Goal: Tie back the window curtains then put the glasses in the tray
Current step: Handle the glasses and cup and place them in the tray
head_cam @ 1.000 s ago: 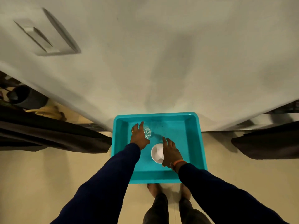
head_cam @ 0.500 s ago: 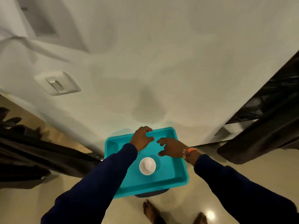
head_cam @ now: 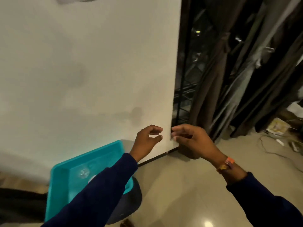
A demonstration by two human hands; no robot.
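Note:
A teal tray [head_cam: 65,185] sits on a dark round stool at the lower left, against the white wall. Inside it stands a clear glass [head_cam: 84,173]; a white cup [head_cam: 91,179] beside it is mostly hidden by my left sleeve. My left hand [head_cam: 147,141] and my right hand [head_cam: 191,140] hover in the air to the right of the tray, fingertips close together, fingers loosely curled, holding nothing. At the right a brown curtain [head_cam: 218,66] hangs gathered and tied at its middle in front of the dark window.
The dark stool [head_cam: 131,199] under the tray stands on a shiny beige floor. More dark curtains [head_cam: 268,76] hang further right. Cables and small items [head_cam: 277,133] lie on the floor at the far right. A dark cloth [head_cam: 21,205] lies at the lower left.
Both hands have left the tray and risen to the right of it. The view has swung right, bringing the window and tied curtain into sight.

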